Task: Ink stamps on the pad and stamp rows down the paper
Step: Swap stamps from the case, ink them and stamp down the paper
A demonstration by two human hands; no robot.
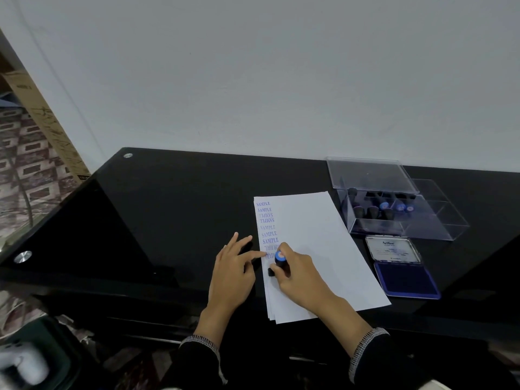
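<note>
A stack of white paper (318, 243) lies on the black glass table (174, 209), with a column of blue stamped words down its left edge. My right hand (298, 274) grips a black stamp (279, 263) with a blue round top, its base down on the paper below the last print. My left hand (232, 268) lies flat with fingers spread, its index fingertip pressing the paper's left edge beside the stamp. The blue ink pad (405, 280) sits open to the right of the paper, its lid (394, 250) folded back.
A clear plastic box (399, 218) holding several more black stamps stands behind the ink pad, its lid (371, 175) raised. A white wall runs behind the table. A cardboard box (47, 128) leans at the left, and dark clutter lies below the table's front edge.
</note>
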